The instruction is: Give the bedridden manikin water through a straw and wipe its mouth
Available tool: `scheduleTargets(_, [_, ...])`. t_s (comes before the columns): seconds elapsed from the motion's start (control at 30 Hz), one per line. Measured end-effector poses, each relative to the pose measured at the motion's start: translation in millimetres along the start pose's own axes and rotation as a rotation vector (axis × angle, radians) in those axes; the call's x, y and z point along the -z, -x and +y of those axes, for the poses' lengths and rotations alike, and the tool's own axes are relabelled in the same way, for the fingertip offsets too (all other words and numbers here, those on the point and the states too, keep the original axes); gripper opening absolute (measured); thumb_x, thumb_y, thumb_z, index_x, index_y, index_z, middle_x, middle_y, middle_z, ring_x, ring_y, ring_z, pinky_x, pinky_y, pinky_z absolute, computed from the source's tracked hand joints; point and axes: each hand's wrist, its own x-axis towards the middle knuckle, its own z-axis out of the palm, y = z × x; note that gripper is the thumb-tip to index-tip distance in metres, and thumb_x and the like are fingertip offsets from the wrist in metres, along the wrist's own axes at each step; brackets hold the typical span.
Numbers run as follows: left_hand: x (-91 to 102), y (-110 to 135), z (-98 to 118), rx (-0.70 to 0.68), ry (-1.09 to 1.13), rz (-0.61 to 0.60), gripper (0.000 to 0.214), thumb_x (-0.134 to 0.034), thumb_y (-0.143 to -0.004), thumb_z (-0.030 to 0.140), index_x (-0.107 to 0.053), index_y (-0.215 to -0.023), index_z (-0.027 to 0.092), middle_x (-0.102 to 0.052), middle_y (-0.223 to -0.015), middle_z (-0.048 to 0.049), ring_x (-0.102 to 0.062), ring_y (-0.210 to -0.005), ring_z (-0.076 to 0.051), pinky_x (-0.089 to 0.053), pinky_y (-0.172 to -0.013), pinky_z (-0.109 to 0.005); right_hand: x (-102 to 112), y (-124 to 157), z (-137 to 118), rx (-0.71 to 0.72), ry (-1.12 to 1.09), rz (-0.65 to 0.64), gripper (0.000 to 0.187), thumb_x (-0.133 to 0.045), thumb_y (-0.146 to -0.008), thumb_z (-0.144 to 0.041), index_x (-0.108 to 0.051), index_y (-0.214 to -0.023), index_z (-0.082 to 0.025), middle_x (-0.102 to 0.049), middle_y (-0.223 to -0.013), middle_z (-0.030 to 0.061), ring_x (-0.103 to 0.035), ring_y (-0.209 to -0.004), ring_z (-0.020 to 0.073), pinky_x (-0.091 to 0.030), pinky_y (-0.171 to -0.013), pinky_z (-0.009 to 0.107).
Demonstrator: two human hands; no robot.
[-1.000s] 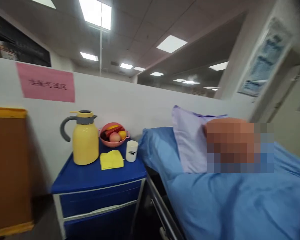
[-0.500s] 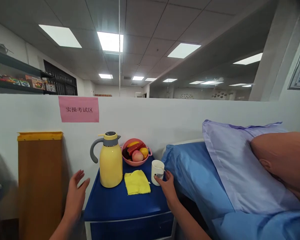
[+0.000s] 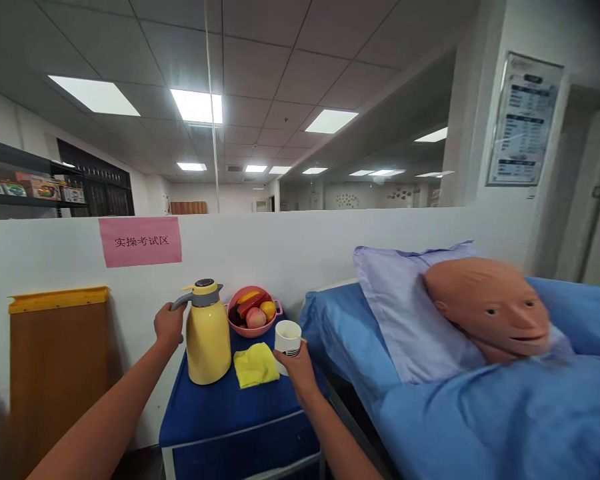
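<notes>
My left hand [image 3: 169, 325] is closed around the grey handle of a yellow thermos jug [image 3: 209, 343], which stands upright on the blue bedside cabinet [image 3: 230, 417]. My right hand [image 3: 299, 368] grips a white mug [image 3: 287, 335] from its right side, thumb across the front and fingers behind. Whether the mug's base touches the cabinet top I cannot tell. Between jug and mug lies a folded yellow cloth [image 3: 256, 366]. Behind them, a pink basket [image 3: 253, 330] holds several fruits, among them a peach-like one [image 3: 256, 318].
To the right is a bed with blue bedding [image 3: 445, 420], a lilac pillow [image 3: 385, 300] and a mannequin head [image 3: 485, 307]. A white partition [image 3: 300, 247] rises behind the cabinet. A brown board [image 3: 57, 360] with a yellow top edge leans at the left.
My left hand has moved from open air onto the jug's handle and closed on it. My right hand stays at the mug. The view has turned right, showing more of the mannequin.
</notes>
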Motion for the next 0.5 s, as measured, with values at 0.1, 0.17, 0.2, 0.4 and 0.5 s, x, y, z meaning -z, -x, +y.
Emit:
scheduleTargets(0.1, [3.8,12.0,23.4,-0.061,-0.151,0.023,0.034,-0.050,-0.076,0.053,-0.052,-0.064,0.022,-0.054,-0.061,-0.0029,-0.054,-0.065,-0.023,-0.033,-0.052,-0.030,-10.9,41.8,-19.8,-0.014,-0.068,0.001,0.056,-0.078,-0.057,-0.029,-0.056,-0.107,-0.017,-0.071,-0.092,0.0049,-0.066,-0.082,0.0223,-0.052,-0.077,0.036])
scheduleTargets(0.17, [12.8,17.8,42.3,-0.131,-0.233,0.017,0.035,-0.050,-0.077,0.054,-0.055,-0.065,0.022,-0.057,-0.064,-0.0043,-0.054,-0.065,-0.024,-0.032,-0.053,-0.030,-16.9,69.4,-31.8,-0.016,-0.106,-0.012,0.056,-0.078,-0.058,-0.028,-0.056,-0.108,-0.017,-0.072,-0.093,0.0052,-0.067,-0.081,0.0222,-0.053,-0.077,0.036])
scheduleTargets(0.2, [19.4,20.4,52.6,-0.174,-0.271,0.014,0.035,-0.049,-0.077,0.054,-0.056,-0.066,0.022,-0.058,-0.065,-0.0049,-0.054,-0.066,-0.024,-0.032,-0.053,-0.029,-18.9,82.2,-37.5,-0.019,-0.128,-0.022,0.057,-0.078,-0.058,-0.029,-0.056,-0.109,-0.017,-0.072,-0.093,0.0054,-0.067,-0.082,0.0224,-0.053,-0.078,0.035])
scheduleTargets(0.4, [80.2,49.7,126.5,-0.437,-0.501,-0.007,0.038,-0.045,-0.082,0.051,-0.062,-0.072,0.019,-0.063,-0.072,-0.0092,-0.056,-0.070,-0.024,-0.033,-0.058,-0.030,-9.8,144.5,-74.6,-0.069,-0.227,-0.076,0.063,-0.077,-0.062,-0.027,-0.053,-0.119,-0.018,-0.071,-0.095,0.0039,-0.065,-0.085,0.0209,-0.050,-0.080,0.033])
scheduleTargets(0.5, [114.9,73.5,172.2,-0.594,-0.597,-0.023,0.035,-0.046,-0.082,0.046,-0.064,-0.075,0.018,-0.065,-0.075,-0.0081,-0.054,-0.070,-0.022,-0.034,-0.060,-0.029,4.2,168.7,-100.7,-0.067,-0.231,-0.124,0.068,-0.078,-0.062,-0.028,-0.051,-0.123,-0.019,-0.071,-0.096,0.0034,-0.065,-0.086,0.0213,-0.049,-0.081,0.034])
